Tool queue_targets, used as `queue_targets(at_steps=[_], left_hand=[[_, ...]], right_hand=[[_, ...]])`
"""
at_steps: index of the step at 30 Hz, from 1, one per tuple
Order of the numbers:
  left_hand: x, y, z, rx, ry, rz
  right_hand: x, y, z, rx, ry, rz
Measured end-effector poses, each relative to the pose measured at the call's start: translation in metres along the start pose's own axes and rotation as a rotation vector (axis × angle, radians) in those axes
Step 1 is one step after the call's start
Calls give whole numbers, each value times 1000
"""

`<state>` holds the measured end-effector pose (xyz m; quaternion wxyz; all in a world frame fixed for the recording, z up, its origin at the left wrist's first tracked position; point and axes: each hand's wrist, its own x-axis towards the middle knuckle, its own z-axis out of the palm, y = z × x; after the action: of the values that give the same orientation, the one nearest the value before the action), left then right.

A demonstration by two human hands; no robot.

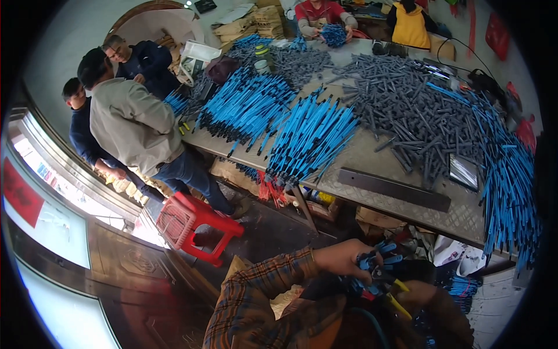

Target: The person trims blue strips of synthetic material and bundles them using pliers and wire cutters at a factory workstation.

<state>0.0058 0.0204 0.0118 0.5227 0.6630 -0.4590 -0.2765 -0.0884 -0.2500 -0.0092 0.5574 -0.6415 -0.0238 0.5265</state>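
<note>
Low in the view, my left hand, in a plaid sleeve, is closed around a small bunch of thin blue sticks with dark parts. Close beside it, my right hand grips pliers with yellow handles. The jaws of the pliers are up against the bunch; shadow hides exactly what they touch. On the table ahead lie two heaps of long blue sticks with black ends, a left heap and a middle heap.
A big pile of short grey tubes covers the table's right part. More blue sticks hang over its right edge. A dark flat bar lies near the front edge. A red stool stands left; several people are around the table.
</note>
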Motion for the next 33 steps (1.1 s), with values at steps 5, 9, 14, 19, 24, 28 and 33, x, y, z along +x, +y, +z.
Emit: queue_targets(at_steps=[5,9,14,19,24,28,33], left_hand=[[-6,9,12,-11,-92,-61],[-3,10,6,-32,-40,-123],[-5,8,1,88,129,-123],[7,13,-4,94,57,-138],[8,13,7,85,26,-129],[5,18,11,96,8,-143],[3,17,13,117,-8,-115]], right_hand=[[4,26,8,393,-292,93],[-26,-26,23,-462,212,-322],[-5,-30,16,-939,620,-546],[-9,-33,7,-232,177,-196],[-11,-20,0,-306,63,-367],[-16,-20,2,-151,-37,-258],[-19,-24,4,-75,-103,-205]])
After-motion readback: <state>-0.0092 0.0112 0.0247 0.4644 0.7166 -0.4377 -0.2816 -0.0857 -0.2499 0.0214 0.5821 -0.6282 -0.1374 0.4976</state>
